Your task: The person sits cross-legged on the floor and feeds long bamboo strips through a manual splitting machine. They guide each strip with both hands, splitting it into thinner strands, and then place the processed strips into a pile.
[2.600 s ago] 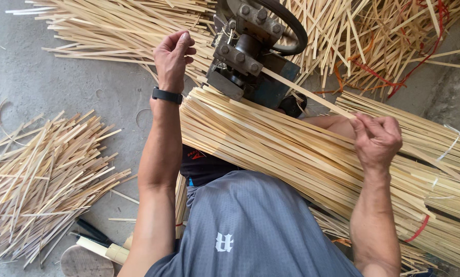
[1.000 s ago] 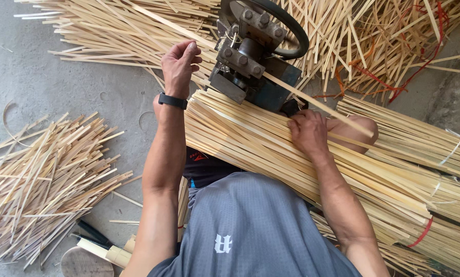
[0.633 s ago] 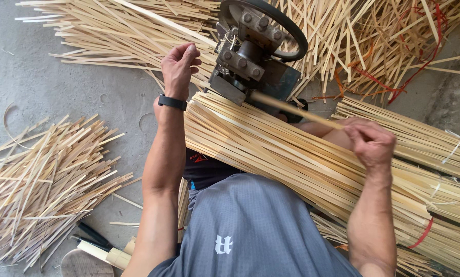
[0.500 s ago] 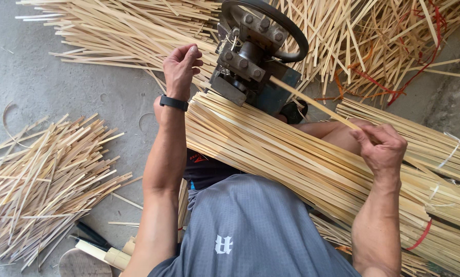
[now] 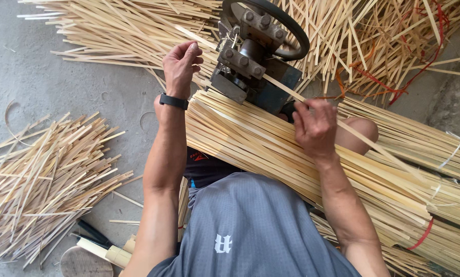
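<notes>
Two bare arms reach forward: left hand (image 5: 181,62) pinches a bamboo strip (image 5: 196,37) leaving the splitting machine (image 5: 253,56); right hand (image 5: 314,125), fingers closed, feeds another bamboo slat (image 5: 366,146) over the bundle (image 5: 271,149).

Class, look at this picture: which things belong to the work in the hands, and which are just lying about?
In the work:
left hand
right hand
bamboo strip in the right hand's fingers
metal machine
bundle of strips across the lap

Lying about:
loose pile of strips on the floor
red cord
tied bundle
</notes>
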